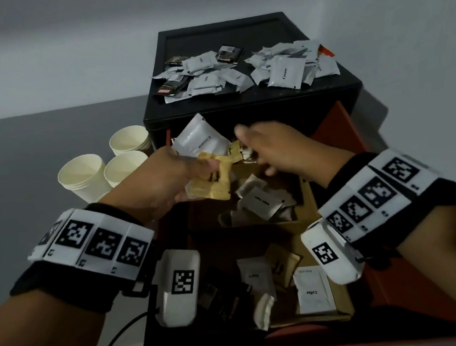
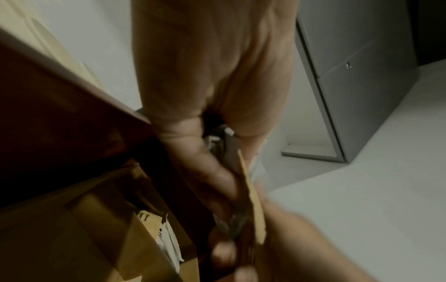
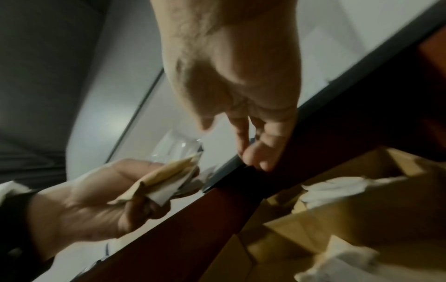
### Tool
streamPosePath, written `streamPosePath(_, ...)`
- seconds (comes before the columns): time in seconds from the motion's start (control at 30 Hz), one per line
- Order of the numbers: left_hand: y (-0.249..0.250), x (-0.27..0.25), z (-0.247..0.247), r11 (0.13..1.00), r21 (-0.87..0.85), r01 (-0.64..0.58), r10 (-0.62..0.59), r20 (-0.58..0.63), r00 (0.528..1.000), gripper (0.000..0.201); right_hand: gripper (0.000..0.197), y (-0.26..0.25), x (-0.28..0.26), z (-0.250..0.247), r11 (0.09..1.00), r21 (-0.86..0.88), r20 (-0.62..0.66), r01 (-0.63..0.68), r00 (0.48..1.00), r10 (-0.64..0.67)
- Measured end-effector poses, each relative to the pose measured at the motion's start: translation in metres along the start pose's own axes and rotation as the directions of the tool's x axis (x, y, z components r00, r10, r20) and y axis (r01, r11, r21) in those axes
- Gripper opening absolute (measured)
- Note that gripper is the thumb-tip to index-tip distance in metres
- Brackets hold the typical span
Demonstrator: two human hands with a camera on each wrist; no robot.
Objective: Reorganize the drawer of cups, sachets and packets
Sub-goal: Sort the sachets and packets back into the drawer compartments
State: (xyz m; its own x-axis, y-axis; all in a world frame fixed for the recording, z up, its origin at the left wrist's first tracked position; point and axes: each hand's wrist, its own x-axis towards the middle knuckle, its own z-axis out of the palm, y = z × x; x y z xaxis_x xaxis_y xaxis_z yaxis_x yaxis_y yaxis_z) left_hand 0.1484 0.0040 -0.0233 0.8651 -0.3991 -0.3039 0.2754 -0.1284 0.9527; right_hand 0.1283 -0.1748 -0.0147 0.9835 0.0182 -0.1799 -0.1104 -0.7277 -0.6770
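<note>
My left hand [image 1: 180,173] grips a bundle of yellow sachets [image 1: 216,180] with a white "Cream" sachet [image 1: 202,141] standing up behind them, held over the back of the open drawer [image 1: 344,133]. The left wrist view shows the yellow sachets [image 2: 253,200] edge-on between my thumb and fingers. My right hand [image 1: 273,146] hovers just right of the bundle, blurred, fingers loose and holding nothing. In the right wrist view its fingers [image 3: 255,152] hang down near the black cabinet edge, with the left hand [image 3: 96,200] and its sachets [image 3: 166,177] beside them.
Cardboard dividers [image 1: 308,190] split the drawer; white sachets [image 1: 260,200] lie in the middle section, coffee sachets [image 1: 313,289] and dark packets [image 1: 217,294] at the front. Grey and dark sachets [image 1: 283,71] cover the black cabinet top [image 1: 219,36]. Paper cups [image 1: 83,175] stand left.
</note>
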Motion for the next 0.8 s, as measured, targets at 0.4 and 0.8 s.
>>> streamPosePath(0.4,0.0,0.002,-0.01,0.975,-0.188,-0.117,0.083,-0.181,0.98,0.014,0.023,0.026,0.014,0.022,0.953,-0.282,0.237,-0.109,0.955,0.179)
streamPosePath(0.8,-0.001,-0.003,-0.008,0.957,-0.256,-0.138,0.07,-0.255,0.964,0.009,0.022,0.036,0.044,0.016,0.866,0.448,0.019,-0.223,0.971,0.24)
